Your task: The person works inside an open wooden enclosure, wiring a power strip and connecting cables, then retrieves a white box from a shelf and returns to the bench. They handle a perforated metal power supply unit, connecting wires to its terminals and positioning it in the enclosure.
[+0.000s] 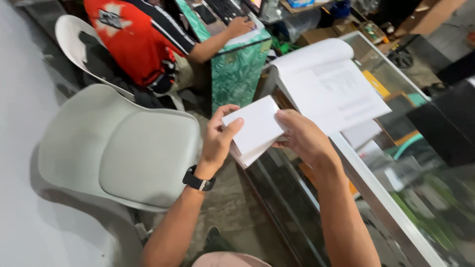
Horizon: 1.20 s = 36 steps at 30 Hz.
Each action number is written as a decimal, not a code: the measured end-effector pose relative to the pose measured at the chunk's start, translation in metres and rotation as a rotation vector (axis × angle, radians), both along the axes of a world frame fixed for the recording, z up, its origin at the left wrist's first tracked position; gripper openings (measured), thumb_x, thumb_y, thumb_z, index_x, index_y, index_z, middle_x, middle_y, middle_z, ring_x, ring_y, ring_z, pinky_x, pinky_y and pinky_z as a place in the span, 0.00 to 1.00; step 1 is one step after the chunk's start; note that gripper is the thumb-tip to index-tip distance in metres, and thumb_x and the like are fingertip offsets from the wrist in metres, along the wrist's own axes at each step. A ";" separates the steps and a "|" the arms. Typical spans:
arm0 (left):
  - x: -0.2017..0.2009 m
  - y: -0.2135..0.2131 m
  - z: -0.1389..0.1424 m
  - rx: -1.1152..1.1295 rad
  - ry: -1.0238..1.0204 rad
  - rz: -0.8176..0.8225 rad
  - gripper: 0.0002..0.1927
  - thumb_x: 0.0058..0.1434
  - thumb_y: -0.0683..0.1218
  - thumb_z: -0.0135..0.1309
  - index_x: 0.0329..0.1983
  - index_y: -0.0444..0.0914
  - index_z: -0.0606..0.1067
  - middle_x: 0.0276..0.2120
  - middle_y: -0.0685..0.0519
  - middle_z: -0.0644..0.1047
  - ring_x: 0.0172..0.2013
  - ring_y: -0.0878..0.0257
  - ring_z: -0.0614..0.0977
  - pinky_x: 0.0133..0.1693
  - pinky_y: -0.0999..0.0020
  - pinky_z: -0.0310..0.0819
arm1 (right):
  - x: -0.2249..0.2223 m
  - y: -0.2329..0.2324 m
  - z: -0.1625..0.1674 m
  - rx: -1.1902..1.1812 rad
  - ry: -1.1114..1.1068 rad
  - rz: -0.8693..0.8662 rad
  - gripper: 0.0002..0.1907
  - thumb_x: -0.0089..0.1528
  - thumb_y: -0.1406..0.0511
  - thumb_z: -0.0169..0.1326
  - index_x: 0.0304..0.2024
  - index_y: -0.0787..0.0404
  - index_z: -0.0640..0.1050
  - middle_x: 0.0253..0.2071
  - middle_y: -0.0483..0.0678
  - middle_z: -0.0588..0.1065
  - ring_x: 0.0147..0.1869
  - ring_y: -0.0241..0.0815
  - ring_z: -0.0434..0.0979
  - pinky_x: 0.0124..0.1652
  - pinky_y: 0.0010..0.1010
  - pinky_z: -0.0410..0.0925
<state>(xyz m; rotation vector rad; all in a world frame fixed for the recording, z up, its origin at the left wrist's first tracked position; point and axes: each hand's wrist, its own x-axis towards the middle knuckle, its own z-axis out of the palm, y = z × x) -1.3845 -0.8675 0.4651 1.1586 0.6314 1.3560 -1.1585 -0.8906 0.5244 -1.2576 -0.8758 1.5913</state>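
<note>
My left hand and right hand both pinch a small stack of blank white cards, squared between them, short of the open ledger book beyond my right hand.

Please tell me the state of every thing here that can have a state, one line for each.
left hand: grips the stack of white paper at its left edge
right hand: grips the same stack at its right side
stack of white paper: held in the air, tilted
big book: open, lying on the glass counter
grey chair: unoccupied
</note>
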 end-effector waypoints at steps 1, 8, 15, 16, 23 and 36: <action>-0.009 0.011 -0.001 -0.040 -0.015 0.014 0.20 0.65 0.49 0.57 0.55 0.32 0.73 0.43 0.54 0.77 0.41 0.70 0.77 0.44 0.73 0.72 | -0.009 0.017 -0.001 -0.007 0.019 0.036 0.19 0.65 0.55 0.50 0.54 0.57 0.74 0.47 0.45 0.75 0.49 0.41 0.75 0.46 0.41 0.69; -0.034 0.088 -0.010 -0.134 0.058 0.226 0.19 0.63 0.48 0.59 0.52 0.31 0.78 0.38 0.55 0.80 0.38 0.70 0.78 0.41 0.73 0.73 | -0.049 0.139 -0.001 -0.076 0.026 0.334 0.33 0.66 0.57 0.42 0.75 0.45 0.59 0.60 0.46 0.71 0.56 0.43 0.71 0.47 0.41 0.67; -0.023 0.162 -0.024 -0.187 -0.160 0.229 0.17 0.64 0.48 0.56 0.51 0.31 0.78 0.41 0.54 0.80 0.40 0.69 0.79 0.44 0.73 0.72 | -0.038 0.237 0.016 -0.106 -0.128 0.539 0.31 0.66 0.58 0.41 0.73 0.48 0.60 0.61 0.46 0.72 0.57 0.41 0.75 0.49 0.40 0.72; -0.019 0.170 -0.026 -0.198 -0.185 0.215 0.17 0.65 0.48 0.55 0.50 0.31 0.78 0.40 0.54 0.80 0.40 0.69 0.78 0.43 0.73 0.72 | -0.031 0.245 0.017 -0.117 -0.189 0.566 0.30 0.66 0.57 0.41 0.72 0.49 0.61 0.60 0.47 0.73 0.56 0.42 0.76 0.47 0.40 0.73; 0.015 0.245 -0.033 -0.209 -0.120 0.177 0.19 0.67 0.52 0.52 0.47 0.30 0.79 0.40 0.52 0.80 0.40 0.68 0.78 0.42 0.71 0.71 | 0.006 0.292 0.028 -0.079 -0.244 0.536 0.29 0.65 0.56 0.46 0.69 0.52 0.62 0.57 0.48 0.72 0.55 0.42 0.74 0.44 0.43 0.71; 0.146 0.417 -0.044 -0.235 -0.204 -0.252 0.25 0.70 0.60 0.46 0.57 0.37 0.71 0.50 0.54 0.72 0.53 0.65 0.71 0.56 0.68 0.64 | 0.104 0.380 0.030 -0.092 -0.247 -0.044 0.26 0.62 0.58 0.54 0.62 0.53 0.68 0.54 0.43 0.74 0.58 0.37 0.74 0.53 0.34 0.69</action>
